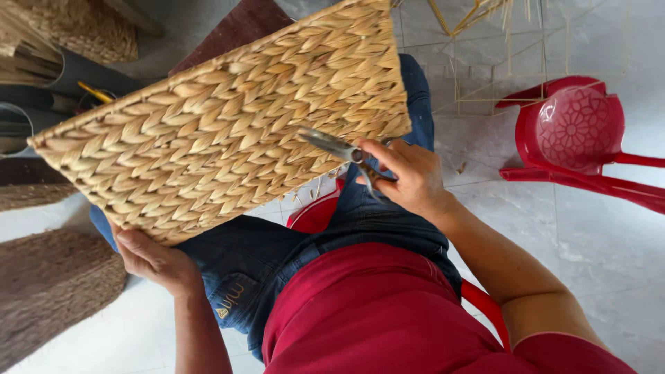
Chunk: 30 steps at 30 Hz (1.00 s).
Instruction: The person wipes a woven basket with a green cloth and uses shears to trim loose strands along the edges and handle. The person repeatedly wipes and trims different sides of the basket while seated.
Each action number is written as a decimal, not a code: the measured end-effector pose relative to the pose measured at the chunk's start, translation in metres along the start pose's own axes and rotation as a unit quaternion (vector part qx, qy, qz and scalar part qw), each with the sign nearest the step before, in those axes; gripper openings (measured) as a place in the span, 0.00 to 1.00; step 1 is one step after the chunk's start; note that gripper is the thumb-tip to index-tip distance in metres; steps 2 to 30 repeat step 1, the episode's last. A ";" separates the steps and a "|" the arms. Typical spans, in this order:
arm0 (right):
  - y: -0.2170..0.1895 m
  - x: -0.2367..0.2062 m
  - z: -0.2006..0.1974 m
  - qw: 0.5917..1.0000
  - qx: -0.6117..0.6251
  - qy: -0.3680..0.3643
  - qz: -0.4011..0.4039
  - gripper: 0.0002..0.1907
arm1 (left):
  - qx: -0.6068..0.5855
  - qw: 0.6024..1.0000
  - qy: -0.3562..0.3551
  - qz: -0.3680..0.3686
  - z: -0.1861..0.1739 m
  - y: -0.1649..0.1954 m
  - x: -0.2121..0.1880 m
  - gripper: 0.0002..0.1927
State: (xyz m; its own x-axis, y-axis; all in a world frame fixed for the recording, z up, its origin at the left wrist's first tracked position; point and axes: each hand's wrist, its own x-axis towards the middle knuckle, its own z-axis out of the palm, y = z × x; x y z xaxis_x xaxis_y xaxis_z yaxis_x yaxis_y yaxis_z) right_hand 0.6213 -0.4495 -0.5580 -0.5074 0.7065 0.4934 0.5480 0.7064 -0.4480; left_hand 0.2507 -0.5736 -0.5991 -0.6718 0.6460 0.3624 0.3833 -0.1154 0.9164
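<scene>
A large woven straw basket lies tilted across my lap, its plaited tan side facing up. My left hand grips its lower left corner from underneath. My right hand holds a pair of metal scissors, with the blades pointing left and resting against the basket's lower right edge. Short loose straw ends stick out below that edge. I sit on a red plastic seat, wearing blue jeans and a red shirt.
An overturned red plastic chair lies on the grey tiled floor at the right. Loose straw stalks lie at the top. Brown fibre bundles and more woven pieces sit at the left.
</scene>
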 end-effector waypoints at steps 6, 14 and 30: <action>0.001 0.000 0.003 1.000 -0.011 0.012 -0.010 0.37 | 0.001 1.000 0.012 0.004 0.001 -0.002 0.000 0.36; 0.001 0.000 0.003 1.000 -0.011 0.012 -0.010 0.37 | 0.001 1.000 0.012 0.004 0.001 -0.002 0.000 0.36; 0.001 0.000 0.003 1.000 -0.011 0.012 -0.010 0.37 | 0.001 1.000 0.012 0.004 0.001 -0.002 0.000 0.36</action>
